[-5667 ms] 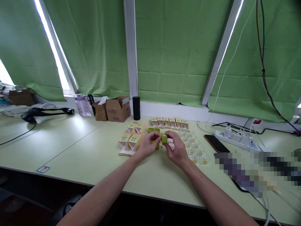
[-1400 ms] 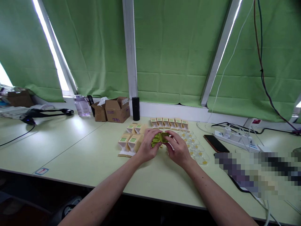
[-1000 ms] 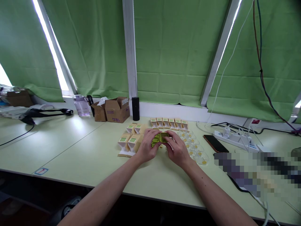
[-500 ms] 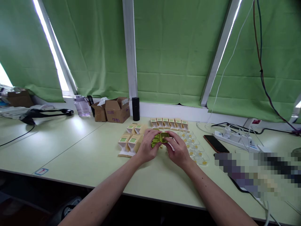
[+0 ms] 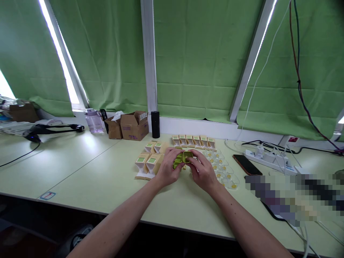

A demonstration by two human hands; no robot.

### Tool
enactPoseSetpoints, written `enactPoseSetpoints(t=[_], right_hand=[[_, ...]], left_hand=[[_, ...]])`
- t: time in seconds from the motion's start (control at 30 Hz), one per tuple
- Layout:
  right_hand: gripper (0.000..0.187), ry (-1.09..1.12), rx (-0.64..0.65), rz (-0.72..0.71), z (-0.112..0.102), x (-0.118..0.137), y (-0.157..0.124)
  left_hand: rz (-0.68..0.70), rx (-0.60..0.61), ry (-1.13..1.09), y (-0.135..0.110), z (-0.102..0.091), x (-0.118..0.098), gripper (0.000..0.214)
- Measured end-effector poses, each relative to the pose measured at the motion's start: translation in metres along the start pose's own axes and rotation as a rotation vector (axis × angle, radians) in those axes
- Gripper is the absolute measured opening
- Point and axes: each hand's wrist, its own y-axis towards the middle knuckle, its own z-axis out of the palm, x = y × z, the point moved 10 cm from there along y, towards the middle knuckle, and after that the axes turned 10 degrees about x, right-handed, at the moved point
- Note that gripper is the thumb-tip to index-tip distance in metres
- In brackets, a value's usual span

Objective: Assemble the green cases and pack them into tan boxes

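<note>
The long pale green surface (image 5: 80, 168) carries everything here. Your left hand (image 5: 168, 168) and right hand (image 5: 202, 172) meet near its middle, just above it. Toward the window stand two open brown cardboard cartons (image 5: 134, 125). Off to your right lie a white power strip (image 5: 271, 160) and a dark flat phone (image 5: 247, 164).

Just beside your left hand sits a cluster of tan card packages with green labels (image 5: 147, 162). Beyond your hands a row of smaller tan card boxes (image 5: 193, 141) stands side by side, which reads as the part already put together. Just beside your right hand, a double line of clear plastic shells with yellow pieces inside (image 5: 224, 172) lies loose, so a good share looks left to handle.

The fingers of both hands are closed on the small bright green plastic case (image 5: 182, 158), gripping it from either side between the two hands. Whether it is fully snapped together you cannot tell.
</note>
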Motion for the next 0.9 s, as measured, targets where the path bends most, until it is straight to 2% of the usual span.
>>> enactPoseSetpoints(t=[0.37,0.63,0.77,0.9], right_hand=[[0.031,0.036,-0.003,0.039,-0.001,-0.002,0.000],[0.061,0.110,0.013,0.053,-0.004,0.003,0.000],[0.066,0.146,0.018,0.071,0.000,0.002,-0.001],[0.063,0.147,0.011,0.074,0.004,-0.001,-0.002]], left_hand=[[-0.020,0.004,0.004,0.000,0.000,0.001,0.034],[-0.118,-0.045,-0.008,-0.002,-0.005,0.018,0.030],[-0.198,-0.047,-0.029,-0.003,-0.005,0.029,0.038],[-0.261,-0.034,-0.050,-0.003,-0.004,0.033,0.047]])
